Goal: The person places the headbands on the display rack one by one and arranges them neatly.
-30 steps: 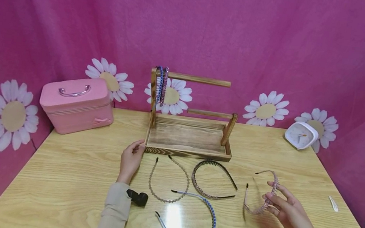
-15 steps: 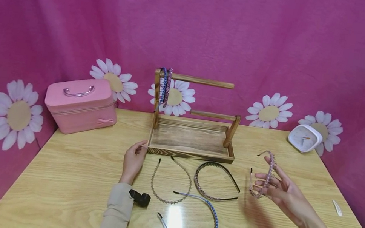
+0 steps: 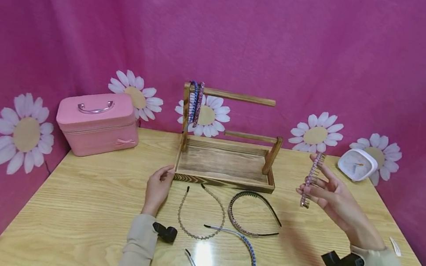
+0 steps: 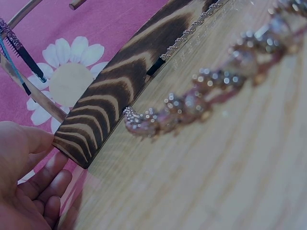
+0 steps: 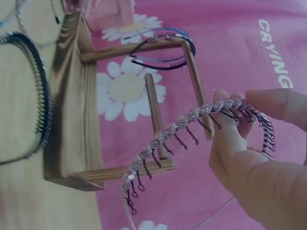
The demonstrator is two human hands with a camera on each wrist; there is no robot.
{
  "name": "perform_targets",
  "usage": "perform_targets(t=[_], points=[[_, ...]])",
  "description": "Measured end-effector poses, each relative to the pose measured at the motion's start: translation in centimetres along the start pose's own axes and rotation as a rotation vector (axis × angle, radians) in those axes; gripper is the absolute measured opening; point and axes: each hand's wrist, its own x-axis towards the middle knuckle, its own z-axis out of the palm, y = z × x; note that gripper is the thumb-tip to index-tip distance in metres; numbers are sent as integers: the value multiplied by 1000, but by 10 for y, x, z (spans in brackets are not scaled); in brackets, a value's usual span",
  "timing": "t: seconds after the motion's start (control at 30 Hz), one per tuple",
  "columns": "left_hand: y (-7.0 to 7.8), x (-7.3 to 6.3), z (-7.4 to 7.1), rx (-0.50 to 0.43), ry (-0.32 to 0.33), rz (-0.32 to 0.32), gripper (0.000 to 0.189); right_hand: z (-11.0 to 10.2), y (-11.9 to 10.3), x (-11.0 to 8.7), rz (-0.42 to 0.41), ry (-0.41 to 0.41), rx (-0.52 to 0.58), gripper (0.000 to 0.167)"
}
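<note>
In the head view my right hand [image 3: 334, 203] holds a pink beaded headband [image 3: 312, 178] up above the table's right side, its row of looped wire teeth showing. The right wrist view has the thumb and fingers pinching this headband [image 5: 170, 128] near one part of its arch. My left hand [image 3: 158, 190] is at the front left corner of a wooden headband stand [image 3: 223, 183], thumb and fingers gripping that corner. On the stand's upper bar, at its left end, hang a blue headband [image 3: 192, 104] and a pink glittery one [image 3: 198, 104].
Before the stand lie a clear beaded headband [image 3: 200, 238], a dark toothed one [image 3: 229, 210] and a blue one [image 3: 253, 262]. A pink case [image 3: 98, 125] stands at the left; a white alarm clock [image 3: 357, 165] and a white hair clip [image 3: 395, 246] are at the right.
My right hand has raised the pink headband and carried it farther back, turning it until it appears edge-on in the head view. The left hand keeps its place at the stand's corner.
</note>
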Motion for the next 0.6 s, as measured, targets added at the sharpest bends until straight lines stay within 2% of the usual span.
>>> perform_targets(t=[0.27,0.37,0.43,0.6], points=[[-2,-1,0,0,18,0,29,-17,-22,29,-19,160,46,42],[-3,-1,1,0,11,-3,29,-27,-33,42,-8,206,38,38],[-3,0,1,-2,9,-3,29,-33,-41,51,11,241,-11,45],[-2,0,1,-8,15,18,29,-44,-56,77,68,352,-140,81]])
